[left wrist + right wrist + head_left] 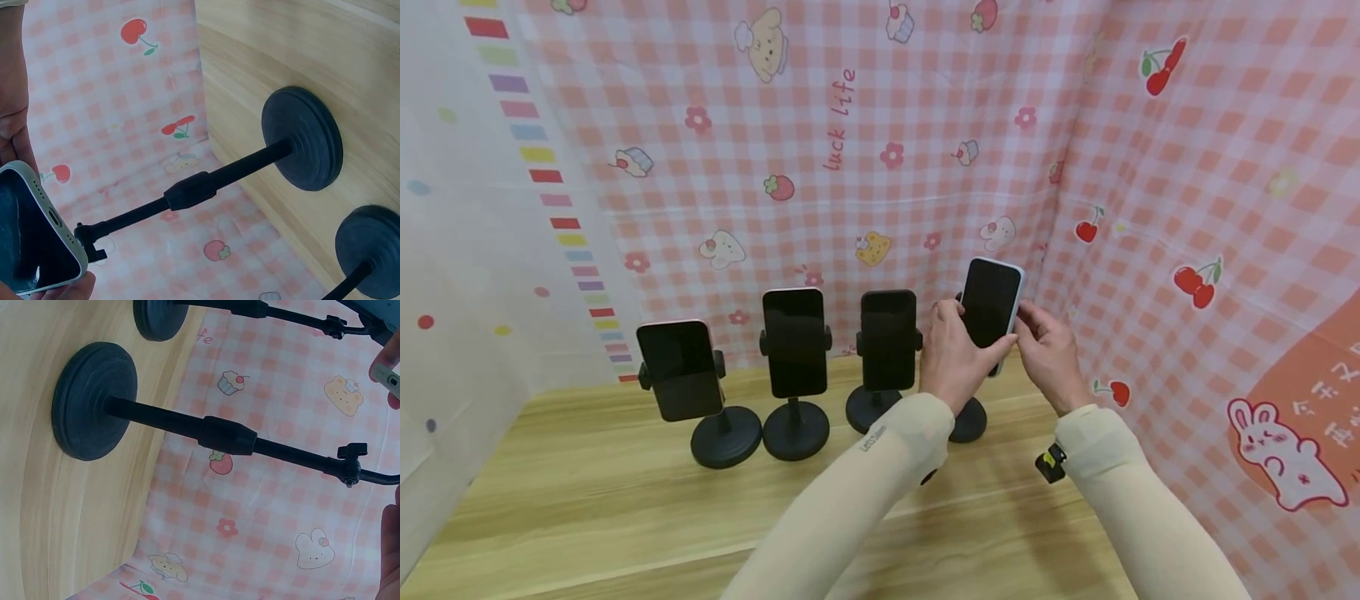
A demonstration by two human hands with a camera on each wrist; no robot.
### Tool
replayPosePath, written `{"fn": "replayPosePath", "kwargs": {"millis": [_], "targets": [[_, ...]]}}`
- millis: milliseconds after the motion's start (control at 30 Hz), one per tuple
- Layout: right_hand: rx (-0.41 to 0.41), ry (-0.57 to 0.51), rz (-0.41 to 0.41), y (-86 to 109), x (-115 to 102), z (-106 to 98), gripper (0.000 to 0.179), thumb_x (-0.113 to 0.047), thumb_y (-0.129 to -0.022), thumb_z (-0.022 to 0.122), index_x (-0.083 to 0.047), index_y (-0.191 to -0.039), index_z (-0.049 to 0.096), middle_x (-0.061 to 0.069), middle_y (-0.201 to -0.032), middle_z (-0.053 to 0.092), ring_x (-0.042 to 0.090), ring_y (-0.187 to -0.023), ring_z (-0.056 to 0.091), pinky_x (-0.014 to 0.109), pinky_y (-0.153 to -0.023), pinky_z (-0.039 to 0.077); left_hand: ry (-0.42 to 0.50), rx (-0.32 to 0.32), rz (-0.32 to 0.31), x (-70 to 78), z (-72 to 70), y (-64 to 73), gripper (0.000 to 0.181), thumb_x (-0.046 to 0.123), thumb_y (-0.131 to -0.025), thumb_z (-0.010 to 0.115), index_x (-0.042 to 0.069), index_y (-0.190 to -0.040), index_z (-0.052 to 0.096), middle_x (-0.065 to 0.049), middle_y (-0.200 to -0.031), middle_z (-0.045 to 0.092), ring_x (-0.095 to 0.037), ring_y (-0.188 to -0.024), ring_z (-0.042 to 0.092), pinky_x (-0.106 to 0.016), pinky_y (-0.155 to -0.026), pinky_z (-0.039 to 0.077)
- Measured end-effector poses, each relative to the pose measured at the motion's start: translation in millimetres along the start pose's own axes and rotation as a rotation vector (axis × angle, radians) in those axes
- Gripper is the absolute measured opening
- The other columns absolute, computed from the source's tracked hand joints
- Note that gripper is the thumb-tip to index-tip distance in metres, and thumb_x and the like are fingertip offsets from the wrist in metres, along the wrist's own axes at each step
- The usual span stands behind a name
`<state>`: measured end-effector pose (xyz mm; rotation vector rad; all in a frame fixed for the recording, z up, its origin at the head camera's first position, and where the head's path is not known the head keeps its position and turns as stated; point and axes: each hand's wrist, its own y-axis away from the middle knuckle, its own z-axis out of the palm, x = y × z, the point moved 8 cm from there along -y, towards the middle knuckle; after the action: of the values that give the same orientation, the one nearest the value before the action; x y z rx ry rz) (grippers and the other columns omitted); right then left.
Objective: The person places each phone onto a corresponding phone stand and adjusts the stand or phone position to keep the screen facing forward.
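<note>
A smartphone [988, 300] with a dark screen and pale blue-white rim leans upright at the top of the rightmost black stand. My left hand [955, 358] grips it by the left edge, thumb across the lower front. At its right edge is my right hand [1054, 358], fingers bent and partly behind the phone; what they press on is hidden. In the left wrist view, the phone's bottom end [53, 219] sits beside the stand's pole [190, 189]. The right wrist view shows the round base [94, 400] on the table and a small knob [353, 450] on the pole.
To the left, three more stands hold phones: a black one [889, 337], a pink-rimmed one [795, 342] and a tilted one [679, 371]. Their bases stand close together on the wooden table [625, 500]. Checked cloth [1150, 167] hangs behind and to the right.
</note>
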<state>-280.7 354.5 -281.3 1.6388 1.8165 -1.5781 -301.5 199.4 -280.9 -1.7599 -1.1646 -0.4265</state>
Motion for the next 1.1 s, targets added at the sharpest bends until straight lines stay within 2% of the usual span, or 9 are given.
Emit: {"fn": "replayPosePath", "kwargs": {"millis": [133,300,600,900,1100], "targets": [[-0.024,-0.004,-0.012,-0.2,-2,1,0.036,-0.024,-0.103,0.054,-0.004,-0.132,0.063,0.016,-0.121,0.068,0.0,-0.096,0.062,0.014,-0.079,0.048,0.016,-0.014,-0.024,-2.6,-0.2,-0.8,0.099,0.059,-0.076,0.078,0.004,-0.146,0.034,-0.013,-0.132,0.05,-0.024,-0.11,0.058,-0.036,-0.092,0.052],[-0.047,-0.015,-0.027,-0.5,-10,2,0.036,-0.02,-0.103,0.053,0.0,-0.132,0.061,0.017,-0.121,0.067,-0.003,-0.097,0.061,0.012,-0.081,0.047,0.02,-0.065,-0.035,-5.8,1.5,-3.7,0.107,0.06,-0.079,0.076,0.005,-0.155,0.024,-0.015,-0.145,0.046,-0.027,-0.124,0.054,-0.04,-0.099,0.048],[-0.059,0.029,-0.041,-3.4,-5,0,0.035,-0.018,-0.103,0.054,0.003,-0.13,0.061,0.018,-0.12,0.068,-0.002,-0.099,0.061,0.01,-0.081,0.046,-0.009,-0.13,-0.044,-6.9,6.5,-9.1,0.106,0.059,-0.08,0.074,0.008,-0.157,0.023,-0.013,-0.148,0.044,-0.025,-0.125,0.053,-0.044,-0.099,0.048],[-0.105,-0.047,-0.027,-7.0,-6,3,0.034,-0.018,-0.102,0.057,0.003,-0.129,0.062,0.019,-0.117,0.068,-0.004,-0.095,0.062,0.012,-0.082,0.048,-0.056,-0.143,-0.024,-7.5,5.5,-14.5,0.104,0.057,-0.079,0.077,0.01,-0.156,0.025,-0.011,-0.142,0.048,-0.024,-0.118,0.056,-0.044,-0.092,0.052],[-0.138,-0.117,0.012,-7.0,-4,5,0.037,-0.018,-0.102,0.057,0.004,-0.132,0.059,0.021,-0.12,0.066,-0.002,-0.095,0.062,0.014,-0.082,0.049,-0.1,-0.132,-0.013,-4.9,7.2,-15.9,0.099,0.057,-0.079,0.077,0.009,-0.153,0.03,-0.01,-0.131,0.053,-0.023,-0.101,0.06,-0.04,-0.083,0.055]]}}
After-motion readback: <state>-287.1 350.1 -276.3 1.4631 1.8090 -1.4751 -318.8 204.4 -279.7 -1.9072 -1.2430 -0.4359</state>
